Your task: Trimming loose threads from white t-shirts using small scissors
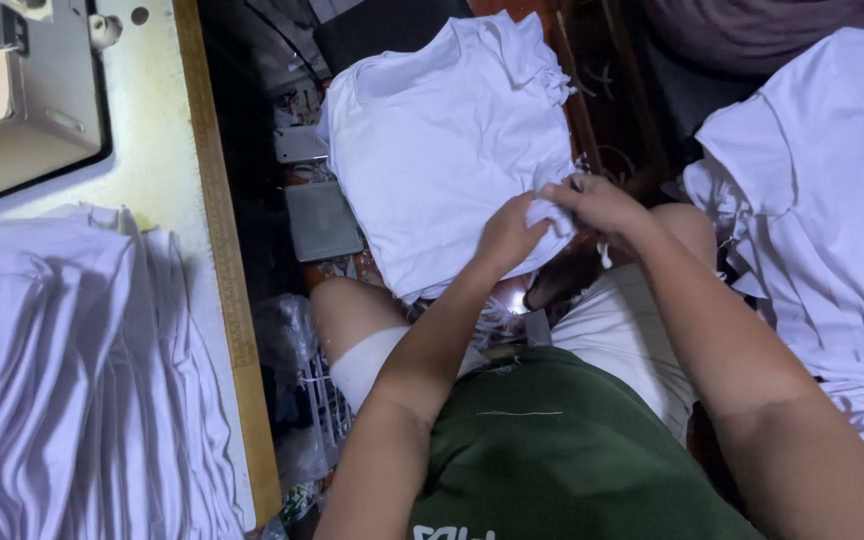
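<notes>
At far left a heap of white cloth (62,370) lies on the pale worktop (157,130), below a sewing machine (22,90). A stack of white fabric pieces (442,140) sits in the middle, beyond the knees. Over its near right corner the left hand (507,240) and right hand (602,205) meet — each grip pinched shut on a small white scrap (549,215). More white garments (822,210) pile up at right.
</notes>
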